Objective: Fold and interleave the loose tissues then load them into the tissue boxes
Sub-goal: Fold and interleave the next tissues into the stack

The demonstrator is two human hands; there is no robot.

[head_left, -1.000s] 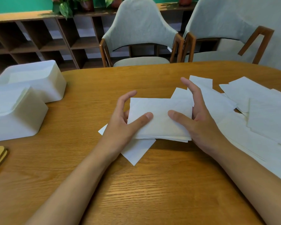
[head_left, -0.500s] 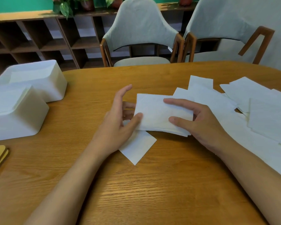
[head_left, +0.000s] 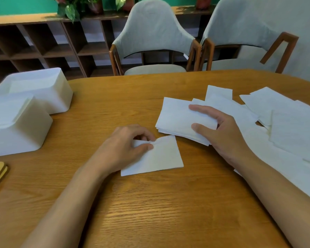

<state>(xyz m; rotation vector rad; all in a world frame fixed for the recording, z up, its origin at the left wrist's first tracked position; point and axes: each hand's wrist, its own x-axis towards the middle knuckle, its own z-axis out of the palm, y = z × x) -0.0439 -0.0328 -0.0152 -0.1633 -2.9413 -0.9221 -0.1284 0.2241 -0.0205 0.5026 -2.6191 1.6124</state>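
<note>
Head view. My left grip (head_left: pixel 125 145) is closed on a single tissue (head_left: pixel 161 158): thumb and curled fingers pinch its far left corner, where the sheet puckers, while the rest of it lies flat on the table (head_left: pixel 150 212) just right of that grip. My right grip (head_left: pixel 220 133) holds the folded stack (head_left: pixel 177 119) by its right end, forefinger and thumb laid across the top sheet. The remaining fingers are hidden behind the stack, so I cannot tell whether it is lifted or resting. The stack sits just beyond and to the right of the left grip, apart from the single tissue.

Progress, as I judge it: part of the folding and interleaving is done, since several sheets are squared into one stack. Much remains. The loose tissues (head_left: pixel 284 126) lie spread, overlapping, to the right of and beyond the right grip, unfolded. The single tissue has not yet joined the stack. The near tissue box (head_left: pixel 16 133) and the far tissue box (head_left: pixel 48 90) stand well to the left of the left grip. Both seem to show white sheets inside, but how full they are I cannot tell. The stack in hand is not yet loaded.

Pose: both forearms reach forward from the near edge, wrists low over the table, palms turned downward and slightly inward.
</note>
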